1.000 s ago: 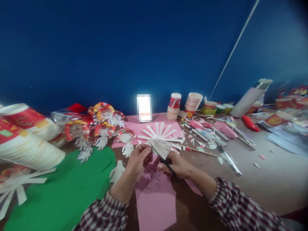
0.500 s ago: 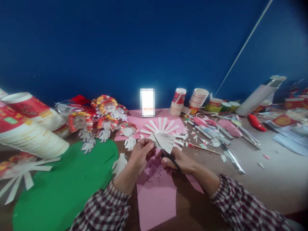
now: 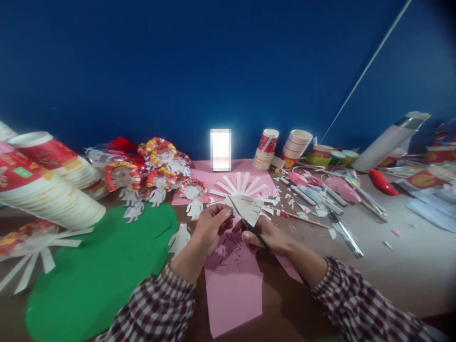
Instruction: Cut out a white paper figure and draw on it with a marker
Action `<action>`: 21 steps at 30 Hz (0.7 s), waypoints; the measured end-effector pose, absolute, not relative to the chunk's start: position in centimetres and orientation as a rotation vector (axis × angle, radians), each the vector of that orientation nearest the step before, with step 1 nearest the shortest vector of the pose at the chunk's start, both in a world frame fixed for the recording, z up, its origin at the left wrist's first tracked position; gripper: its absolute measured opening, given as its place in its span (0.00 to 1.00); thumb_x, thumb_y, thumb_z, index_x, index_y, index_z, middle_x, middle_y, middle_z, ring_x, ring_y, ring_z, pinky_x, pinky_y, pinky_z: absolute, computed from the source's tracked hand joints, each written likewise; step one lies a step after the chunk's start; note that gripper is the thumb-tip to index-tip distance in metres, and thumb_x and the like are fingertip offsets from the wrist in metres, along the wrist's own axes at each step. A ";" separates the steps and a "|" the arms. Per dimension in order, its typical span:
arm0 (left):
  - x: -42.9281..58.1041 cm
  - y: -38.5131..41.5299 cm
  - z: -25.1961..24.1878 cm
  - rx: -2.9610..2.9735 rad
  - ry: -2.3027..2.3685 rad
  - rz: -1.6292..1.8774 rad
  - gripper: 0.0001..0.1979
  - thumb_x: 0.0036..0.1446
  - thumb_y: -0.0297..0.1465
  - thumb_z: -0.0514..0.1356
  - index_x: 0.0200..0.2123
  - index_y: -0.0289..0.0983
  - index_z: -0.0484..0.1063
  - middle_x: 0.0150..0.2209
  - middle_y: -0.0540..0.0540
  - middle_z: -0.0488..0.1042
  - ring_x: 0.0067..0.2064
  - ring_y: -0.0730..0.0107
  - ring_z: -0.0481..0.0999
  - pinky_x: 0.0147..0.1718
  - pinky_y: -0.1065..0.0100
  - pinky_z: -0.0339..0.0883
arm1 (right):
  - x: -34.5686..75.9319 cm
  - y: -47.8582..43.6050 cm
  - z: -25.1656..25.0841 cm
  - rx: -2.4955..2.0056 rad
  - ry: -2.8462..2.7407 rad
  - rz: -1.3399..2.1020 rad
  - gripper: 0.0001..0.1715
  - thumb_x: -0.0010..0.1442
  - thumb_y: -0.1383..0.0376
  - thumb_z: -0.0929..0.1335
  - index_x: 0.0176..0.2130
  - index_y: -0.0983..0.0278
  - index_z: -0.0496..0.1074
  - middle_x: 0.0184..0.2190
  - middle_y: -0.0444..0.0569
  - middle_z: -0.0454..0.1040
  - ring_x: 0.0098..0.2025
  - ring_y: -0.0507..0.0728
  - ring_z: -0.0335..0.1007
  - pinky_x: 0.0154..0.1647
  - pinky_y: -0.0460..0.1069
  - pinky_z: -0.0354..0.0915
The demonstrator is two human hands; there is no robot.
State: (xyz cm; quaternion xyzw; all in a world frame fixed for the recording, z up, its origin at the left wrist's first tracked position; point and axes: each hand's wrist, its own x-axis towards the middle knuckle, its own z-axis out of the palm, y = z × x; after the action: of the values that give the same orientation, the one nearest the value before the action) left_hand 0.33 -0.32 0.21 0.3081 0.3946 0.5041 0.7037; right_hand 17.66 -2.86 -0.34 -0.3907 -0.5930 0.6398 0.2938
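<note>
Closed around the handles of black scissors (image 3: 255, 233) is my right hand (image 3: 272, 235); the blades point up and left. My left hand (image 3: 213, 225) pinches the left side of a small white piece of paper (image 3: 248, 209) with dark drawn lines. The scissor blades lie across this paper; whether they are biting into it I cannot tell. Behind it a white paper cup cut into fanned strips (image 3: 238, 184) rests on a pink sheet (image 3: 199, 167). Below my hands lies another pink sheet (image 3: 235, 289) with dark scribbles. A white paper figure cutout (image 3: 180, 239) is beside my left wrist.
Stacked paper cups (image 3: 53, 190) lean at the left, above a green sheet (image 3: 103, 275). Paper figures with decorated rings (image 3: 123, 178) stand behind it. Pens (image 3: 306, 194), paper scraps, a brush (image 3: 344, 232) and a red object (image 3: 383, 183) lie right. More cup stacks (image 3: 297, 147) stand by the blue wall.
The whole view has shifted slightly, so things appear a little farther right. Both hands keep the same grip on the paper and scissors.
</note>
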 end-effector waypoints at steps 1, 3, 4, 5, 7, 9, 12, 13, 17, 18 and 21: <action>0.4 -0.3 0.2 0.683 0.878 1.120 0.14 0.35 0.31 0.71 0.23 0.33 0.69 0.20 0.53 0.68 0.20 0.80 0.66 0.21 0.76 0.60 | 17.7 -2.8 -0.4 -1.031 -1.582 1.705 0.28 0.50 0.50 0.74 0.41 0.69 0.73 0.22 0.41 0.65 0.20 0.48 0.62 0.21 0.43 0.62; 0.4 -0.3 0.3 0.680 0.886 1.121 0.15 0.34 0.32 0.72 0.23 0.33 0.70 0.20 0.53 0.68 0.20 0.80 0.66 0.21 0.75 0.61 | 17.7 -2.8 -0.4 -1.012 -1.593 1.707 0.27 0.50 0.50 0.74 0.41 0.69 0.73 0.21 0.40 0.64 0.20 0.48 0.61 0.21 0.43 0.61; 0.4 -0.3 0.3 0.682 0.890 1.122 0.15 0.34 0.32 0.72 0.23 0.33 0.70 0.20 0.53 0.68 0.20 0.80 0.66 0.21 0.75 0.60 | 17.7 -2.8 -0.4 -1.002 -1.601 1.701 0.27 0.51 0.50 0.74 0.40 0.69 0.73 0.21 0.40 0.64 0.20 0.47 0.61 0.22 0.43 0.61; 0.4 -0.3 0.4 0.685 0.894 1.121 0.15 0.34 0.32 0.72 0.23 0.33 0.70 0.19 0.53 0.68 0.20 0.80 0.66 0.21 0.75 0.60 | 17.7 -2.8 -0.3 -0.998 -1.610 1.692 0.27 0.51 0.50 0.73 0.40 0.69 0.73 0.21 0.40 0.64 0.21 0.48 0.60 0.22 0.43 0.60; 0.4 -0.3 0.4 0.690 0.898 1.119 0.15 0.34 0.33 0.72 0.23 0.33 0.69 0.19 0.53 0.67 0.20 0.80 0.66 0.21 0.75 0.60 | 17.6 -2.8 -0.3 -1.004 -1.627 1.673 0.27 0.51 0.50 0.73 0.40 0.69 0.74 0.21 0.40 0.64 0.21 0.48 0.60 0.22 0.43 0.59; 0.4 -0.3 0.4 0.693 0.896 1.119 0.15 0.34 0.33 0.72 0.23 0.33 0.69 0.19 0.53 0.67 0.20 0.80 0.66 0.20 0.75 0.60 | 17.6 -2.8 -0.2 -1.017 -1.632 1.665 0.27 0.50 0.50 0.73 0.40 0.69 0.74 0.21 0.40 0.63 0.21 0.48 0.59 0.22 0.43 0.59; 0.4 -0.3 0.5 0.689 0.896 1.122 0.16 0.34 0.33 0.72 0.22 0.33 0.69 0.19 0.53 0.67 0.20 0.80 0.65 0.20 0.76 0.59 | 17.6 -2.8 -0.2 -1.031 -1.631 1.655 0.28 0.50 0.48 0.73 0.39 0.69 0.74 0.20 0.40 0.63 0.20 0.47 0.58 0.21 0.43 0.57; 0.4 -0.3 0.5 0.689 0.897 1.122 0.16 0.34 0.33 0.72 0.22 0.33 0.69 0.19 0.53 0.67 0.20 0.80 0.65 0.20 0.76 0.60 | 17.6 -2.8 -0.2 -1.038 -1.632 1.649 0.29 0.50 0.48 0.73 0.40 0.69 0.74 0.20 0.40 0.63 0.20 0.47 0.58 0.21 0.43 0.57; 0.4 -0.3 0.5 0.687 0.903 1.119 0.16 0.34 0.32 0.72 0.22 0.33 0.69 0.19 0.53 0.67 0.20 0.80 0.66 0.20 0.76 0.60 | 17.5 -2.9 0.0 -1.043 -1.648 1.618 0.29 0.50 0.48 0.73 0.39 0.70 0.74 0.19 0.40 0.62 0.20 0.47 0.57 0.20 0.43 0.55; 0.4 -0.3 0.5 0.687 0.901 1.117 0.15 0.34 0.32 0.72 0.22 0.33 0.69 0.19 0.53 0.67 0.20 0.80 0.66 0.20 0.76 0.60 | 17.5 -2.9 0.1 -1.039 -1.653 1.608 0.29 0.50 0.48 0.73 0.39 0.70 0.74 0.19 0.40 0.62 0.20 0.47 0.57 0.20 0.42 0.55; 0.4 -0.3 0.5 0.685 0.901 1.118 0.15 0.34 0.32 0.72 0.22 0.33 0.69 0.19 0.53 0.68 0.20 0.80 0.66 0.20 0.76 0.61 | 17.4 -2.9 0.3 -1.033 -1.658 1.585 0.29 0.50 0.48 0.73 0.38 0.70 0.74 0.19 0.40 0.61 0.20 0.47 0.55 0.19 0.42 0.53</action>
State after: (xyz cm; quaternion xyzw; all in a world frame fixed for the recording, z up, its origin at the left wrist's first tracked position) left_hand 0.44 -0.28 0.51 0.3077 0.4043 0.5017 0.7001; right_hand 17.40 -2.92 0.29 -0.3907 -0.6270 0.5994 0.3080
